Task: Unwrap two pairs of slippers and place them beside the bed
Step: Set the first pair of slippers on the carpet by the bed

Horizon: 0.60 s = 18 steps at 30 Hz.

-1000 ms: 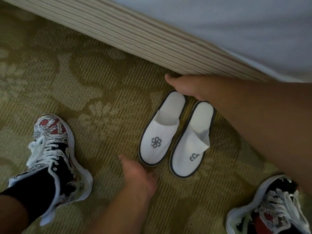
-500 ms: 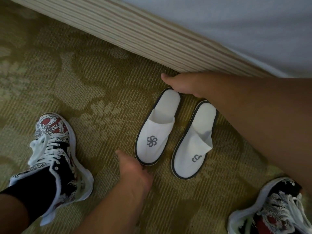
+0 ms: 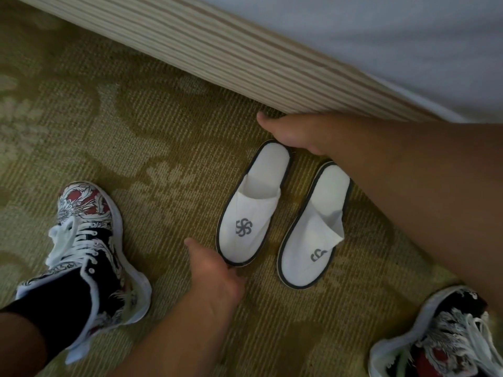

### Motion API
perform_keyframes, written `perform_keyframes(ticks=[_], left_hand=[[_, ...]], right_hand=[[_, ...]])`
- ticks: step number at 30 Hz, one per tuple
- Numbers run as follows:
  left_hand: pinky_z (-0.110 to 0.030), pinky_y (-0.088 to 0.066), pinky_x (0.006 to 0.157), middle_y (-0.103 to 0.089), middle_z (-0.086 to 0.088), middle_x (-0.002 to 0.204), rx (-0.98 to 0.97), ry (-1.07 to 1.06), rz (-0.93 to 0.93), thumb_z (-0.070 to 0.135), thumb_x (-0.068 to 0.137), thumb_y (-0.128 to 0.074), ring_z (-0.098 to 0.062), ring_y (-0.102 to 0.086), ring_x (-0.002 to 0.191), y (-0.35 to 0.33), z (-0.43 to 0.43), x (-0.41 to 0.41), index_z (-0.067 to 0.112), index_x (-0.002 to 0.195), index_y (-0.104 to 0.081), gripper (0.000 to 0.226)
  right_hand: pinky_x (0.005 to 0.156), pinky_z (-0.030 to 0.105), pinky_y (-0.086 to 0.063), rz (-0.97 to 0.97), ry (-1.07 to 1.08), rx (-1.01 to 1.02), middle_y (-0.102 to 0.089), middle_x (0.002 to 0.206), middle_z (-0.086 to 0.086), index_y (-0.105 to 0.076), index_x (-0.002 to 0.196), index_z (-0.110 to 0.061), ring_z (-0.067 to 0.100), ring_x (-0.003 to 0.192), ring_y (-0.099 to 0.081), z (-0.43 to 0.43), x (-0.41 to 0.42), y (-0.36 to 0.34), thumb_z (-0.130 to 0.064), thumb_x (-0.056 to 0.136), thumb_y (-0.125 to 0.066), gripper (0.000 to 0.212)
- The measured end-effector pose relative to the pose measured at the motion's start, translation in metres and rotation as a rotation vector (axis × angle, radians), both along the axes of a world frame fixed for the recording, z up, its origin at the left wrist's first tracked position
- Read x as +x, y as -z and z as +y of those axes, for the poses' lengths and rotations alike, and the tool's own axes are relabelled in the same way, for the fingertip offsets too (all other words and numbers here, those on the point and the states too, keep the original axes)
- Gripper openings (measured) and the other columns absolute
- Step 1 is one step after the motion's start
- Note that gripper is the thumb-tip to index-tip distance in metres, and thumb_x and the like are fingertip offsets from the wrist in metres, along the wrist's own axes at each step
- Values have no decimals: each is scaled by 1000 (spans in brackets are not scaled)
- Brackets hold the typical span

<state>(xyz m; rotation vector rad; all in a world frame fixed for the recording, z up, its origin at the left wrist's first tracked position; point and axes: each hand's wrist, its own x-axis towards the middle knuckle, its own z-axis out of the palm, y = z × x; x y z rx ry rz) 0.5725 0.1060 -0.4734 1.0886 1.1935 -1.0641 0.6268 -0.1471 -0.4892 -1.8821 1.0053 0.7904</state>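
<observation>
Slipper lies lengthwise between the hands, left hand at its toe, right hand at its heel, fingers' grip hidden.

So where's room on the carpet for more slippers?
Widest bare carpet lies between the left sneaker and left slipper, up to the bed skirt. Crowded: left hand and right hand sit at that slipper's ends; a thin gap before the right slipper.
</observation>
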Motion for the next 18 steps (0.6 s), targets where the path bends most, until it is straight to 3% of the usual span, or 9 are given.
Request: perform_keyframes(ticks=[13, 18], left_hand=[[-60, -25, 112, -33, -17, 157, 37, 34, 20, 79, 88, -24, -40, -34, 139, 6, 1, 1, 17, 153, -31, 90], [-62, -27, 113, -37, -15, 155, 11, 50, 0, 75, 89, -28, -39, -40, 136, 7, -1, -19, 20, 152, -37, 83]], right_hand=[[116, 41, -18, -14, -4, 28, -11, 163, 6, -13, 155, -20, 24, 146, -19, -3, -5, 1, -81, 85, -26, 94], [112, 34, -17, -75, -7, 4, -9, 163, 1, -7, 156, -23, 22, 146, -18, -11, -26, -5, -79, 86, -29, 92]])
